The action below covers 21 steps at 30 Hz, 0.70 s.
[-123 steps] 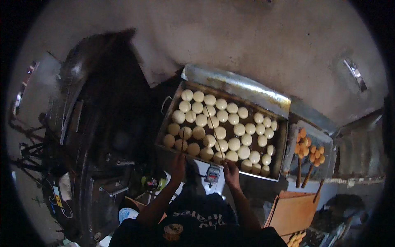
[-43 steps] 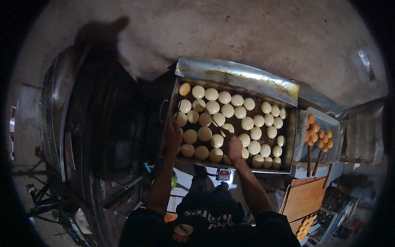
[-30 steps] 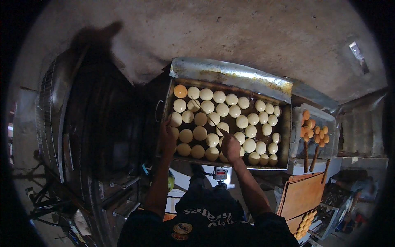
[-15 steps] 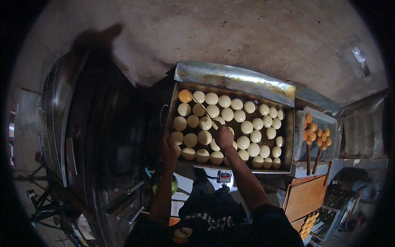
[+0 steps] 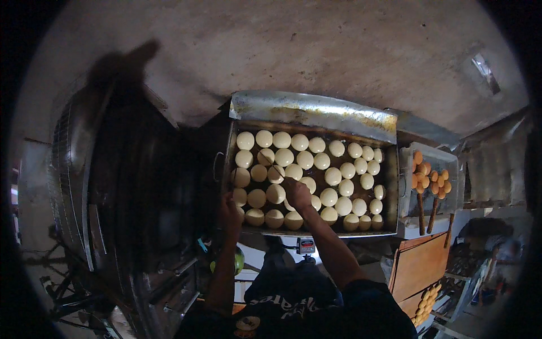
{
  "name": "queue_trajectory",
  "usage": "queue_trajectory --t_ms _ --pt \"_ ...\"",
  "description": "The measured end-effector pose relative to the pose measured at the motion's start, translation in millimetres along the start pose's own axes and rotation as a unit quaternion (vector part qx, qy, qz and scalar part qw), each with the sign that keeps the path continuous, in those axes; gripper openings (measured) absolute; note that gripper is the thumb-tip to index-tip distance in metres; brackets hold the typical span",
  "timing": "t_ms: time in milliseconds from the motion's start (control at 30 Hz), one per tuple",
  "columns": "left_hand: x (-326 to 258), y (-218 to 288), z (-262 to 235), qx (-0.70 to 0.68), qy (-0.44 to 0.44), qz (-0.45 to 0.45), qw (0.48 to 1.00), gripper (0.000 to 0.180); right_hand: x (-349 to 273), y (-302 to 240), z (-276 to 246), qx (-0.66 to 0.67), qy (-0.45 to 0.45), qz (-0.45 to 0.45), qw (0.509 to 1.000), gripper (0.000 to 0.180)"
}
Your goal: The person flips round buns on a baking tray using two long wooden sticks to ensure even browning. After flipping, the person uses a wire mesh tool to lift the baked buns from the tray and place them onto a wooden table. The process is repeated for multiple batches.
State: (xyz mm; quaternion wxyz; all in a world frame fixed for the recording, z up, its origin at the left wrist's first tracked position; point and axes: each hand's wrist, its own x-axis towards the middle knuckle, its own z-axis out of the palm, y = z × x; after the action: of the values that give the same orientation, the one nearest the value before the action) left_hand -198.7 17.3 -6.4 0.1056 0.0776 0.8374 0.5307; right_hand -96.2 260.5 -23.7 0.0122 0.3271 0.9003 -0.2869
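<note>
Several rows of pale, round dough balls (image 5: 284, 157) float in dark oil inside a wide rectangular metal frying pan (image 5: 389, 230). Held in my closed right hand (image 5: 298, 195) is a thin stick (image 5: 280, 170), slanting up and to the left over the dough balls at the pan's left half. Its far tip is hard to make out against them. At the pan's front left corner, my left hand (image 5: 230, 210) lies by the rim. Shadow hides its fingers, so its grip is unclear.
Right of the pan, browned balls (image 5: 418, 176) lie in a grey rectangular tray (image 5: 405, 198) with long wooden handles. More browned balls (image 5: 427, 305) sit lower right, beside orange-brown boards (image 5: 420, 265). A metal sheet (image 5: 313, 111) rises behind the pan. A dark metal structure stands left.
The browned ball at the pan's far left corner now shows a pale side. My right hand and the stick have drawn back toward me from that corner. The whole view has shifted slightly.
</note>
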Motion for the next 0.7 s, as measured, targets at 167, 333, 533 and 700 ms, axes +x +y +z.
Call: queue_trajectory --t_ms 167,333,533,700 --pt "6.6 -33.6 17.2 0.048 0.031 0.072 0.996 0.032 -55.5 21.9 -21.4 0.052 0.041 -0.047 0.997 0.042" --pt "-14.1 -15.3 67.4 -0.197 -0.086 -0.241 0.947 0.032 -123.5 19.0 -35.3 0.134 0.108 -0.003 0.985 0.034" --pt "-60.3 45.4 117.2 -0.052 -0.211 -0.056 0.974 0.048 -155.4 -18.3 -52.8 0.315 0.027 -0.030 0.948 0.040" --pt "-80.1 38.1 120.7 -0.151 -0.165 -0.052 0.973 0.045 -212.8 36.8 -54.7 0.356 0.055 -0.007 0.933 0.028"
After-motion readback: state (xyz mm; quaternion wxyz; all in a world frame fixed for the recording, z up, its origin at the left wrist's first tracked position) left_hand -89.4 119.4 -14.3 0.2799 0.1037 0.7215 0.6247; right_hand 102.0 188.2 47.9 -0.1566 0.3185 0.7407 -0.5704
